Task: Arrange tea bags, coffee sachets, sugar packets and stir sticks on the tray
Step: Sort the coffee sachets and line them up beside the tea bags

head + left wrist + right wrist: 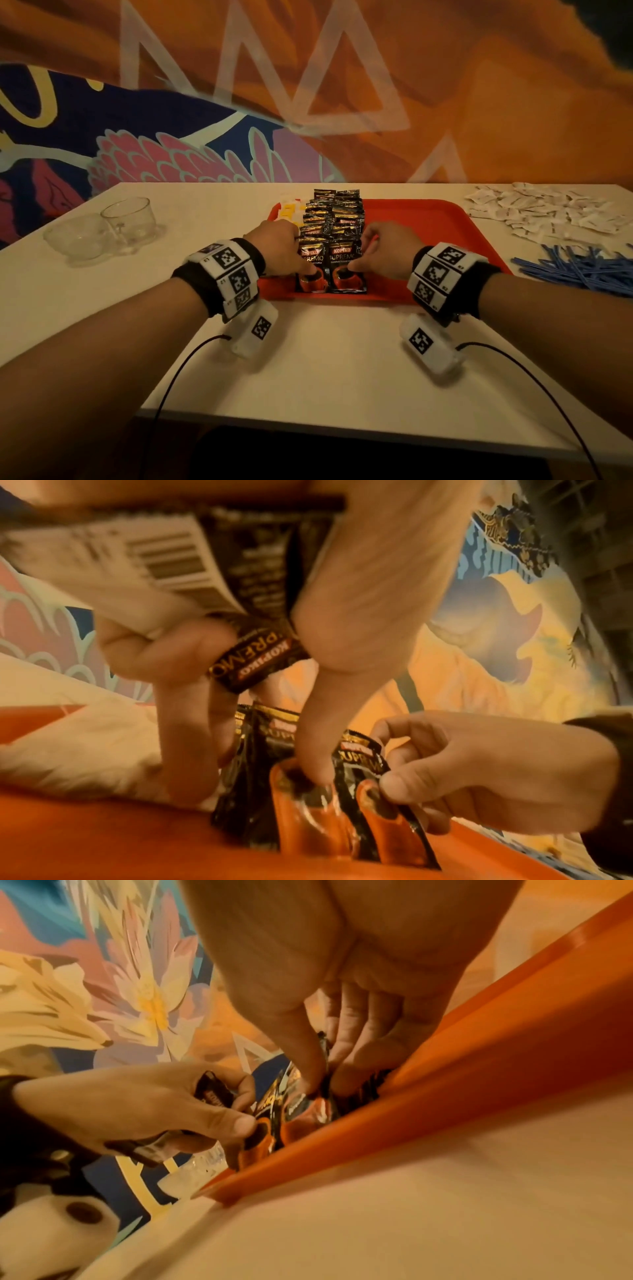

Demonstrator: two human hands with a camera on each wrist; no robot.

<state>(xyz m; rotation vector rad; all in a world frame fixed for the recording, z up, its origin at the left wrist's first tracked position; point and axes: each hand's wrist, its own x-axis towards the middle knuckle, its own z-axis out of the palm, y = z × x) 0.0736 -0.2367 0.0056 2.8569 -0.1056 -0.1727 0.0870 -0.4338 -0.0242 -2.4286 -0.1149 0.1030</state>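
Desk first: pale, set against a painted wall, it carries a red tray at its middle. To the right of the tray, off it, lie a loose heap of white packets, probably sugar or tea, though the print is too small to read, and nearer the person a pile of blue sticks. At the left stand 2 clear cups, also off the tray.

On the tray the coffee sachets stand in 2 overlapping rows running from the far rim to the near rim. Some small yellow-and-white packets sit at the far left corner of the tray, just beside the rows; what they are cannot be told.

Both hands work the front of the rows. The left hand has its fingers curled round spare sachets while its thumb presses the front left sachet. The right hand pinches the front right sachet between thumb and curled fingers.

By my judgement the coffee is nearly laid out and is being squared up; the white packets and sticks are not yet placed, so more than half of the task is left.
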